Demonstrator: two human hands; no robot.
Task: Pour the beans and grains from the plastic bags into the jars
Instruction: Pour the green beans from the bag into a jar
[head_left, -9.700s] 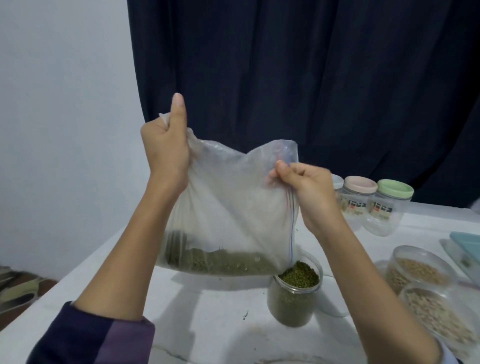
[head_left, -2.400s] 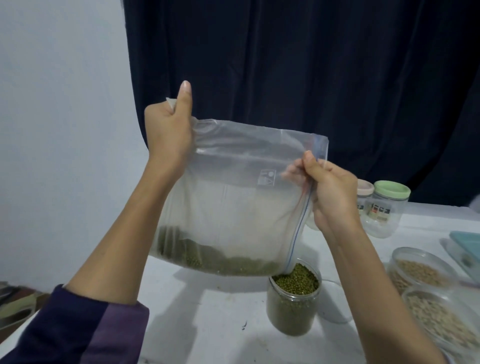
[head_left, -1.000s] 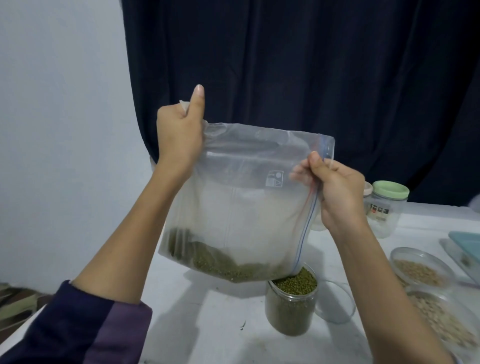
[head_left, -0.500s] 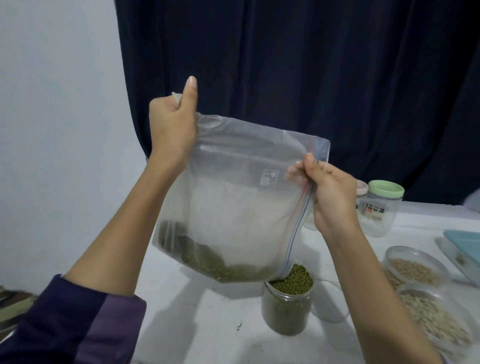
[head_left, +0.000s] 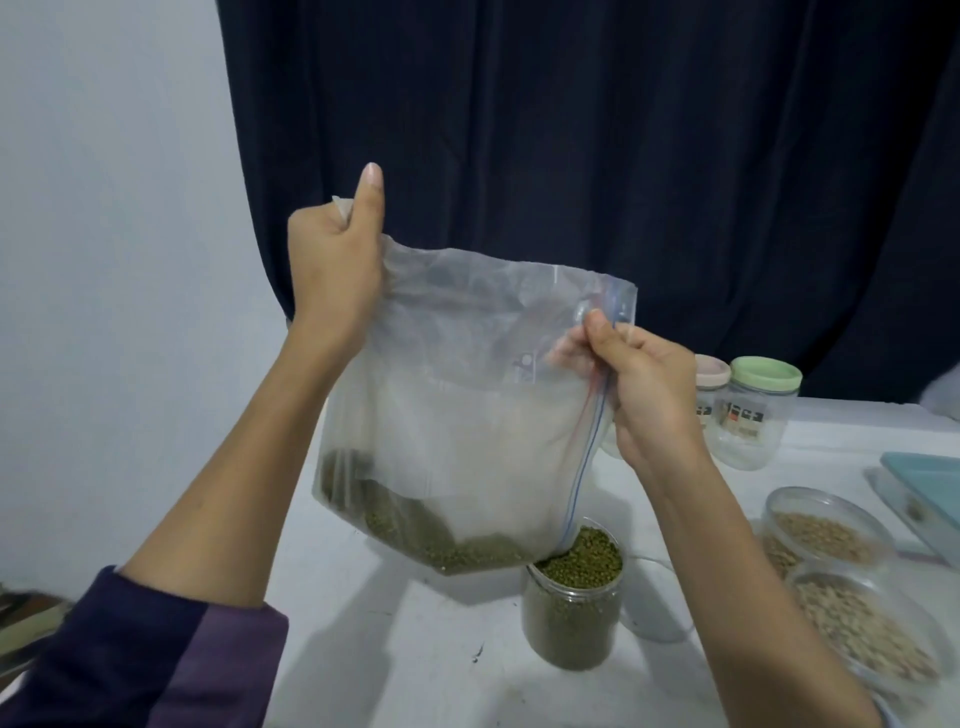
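Observation:
A clear zip plastic bag (head_left: 467, 415) hangs in the air above the white table (head_left: 415, 649), turned on its side. My left hand (head_left: 335, 260) grips its upper left corner, thumb pointing up. My right hand (head_left: 644, 387) pinches the zip edge on the right. Green beans (head_left: 431, 535) lie along the bag's lower edge, and its bottom right corner sits just over the open clear jar (head_left: 571, 618), which is nearly full of green beans.
Two lidded empty jars, one green-lidded (head_left: 753, 410) and one pink-lidded (head_left: 709, 376), stand at the back right. Two open jars of pale grains (head_left: 826, 530) (head_left: 862, 629) sit at the right. A teal tray (head_left: 930, 483) lies at the right edge. A dark curtain hangs behind.
The bag's lower right corner has dipped closer to the jar's mouth and the beans have slid toward that corner. Both hands keep their hold.

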